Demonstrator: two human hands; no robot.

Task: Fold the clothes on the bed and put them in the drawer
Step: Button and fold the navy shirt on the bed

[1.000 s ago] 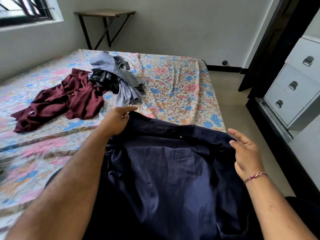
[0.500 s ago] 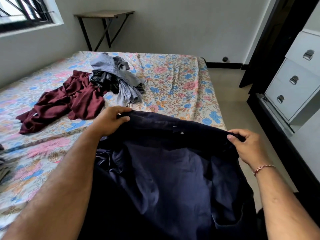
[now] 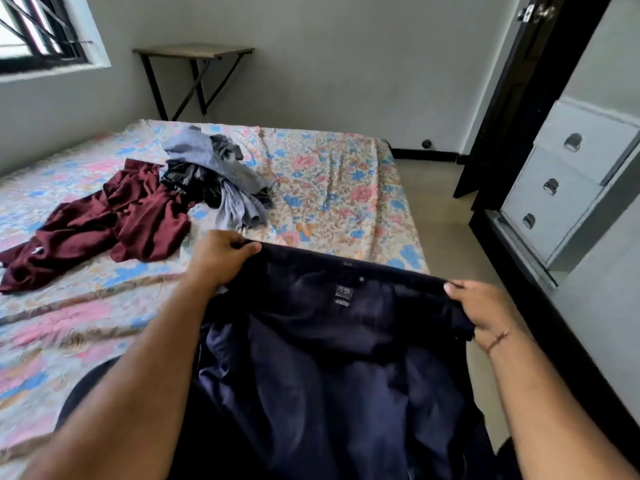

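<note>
Both hands grasp the top edge of a dark navy garment (image 3: 332, 358), which hangs stretched between them over the near corner of the bed (image 3: 346, 188). On that edge, the left hand (image 3: 221, 258) pinches one end and the right hand (image 3: 481, 306) the other. Farther up the bed lie a maroon garment (image 3: 104, 223) and a heap of grey clothes (image 3: 221, 178). Right of the bed stands a white chest of drawers (image 3: 568, 188).

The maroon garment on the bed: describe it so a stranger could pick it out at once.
Start at the bed with the floral sheet, then look toward its left side, near the window wall. The maroon garment lies crumpled there, touching a pile of grey and black clothes on its right. It is the only dark red piece; the navy garment is held up in both hands.
</note>
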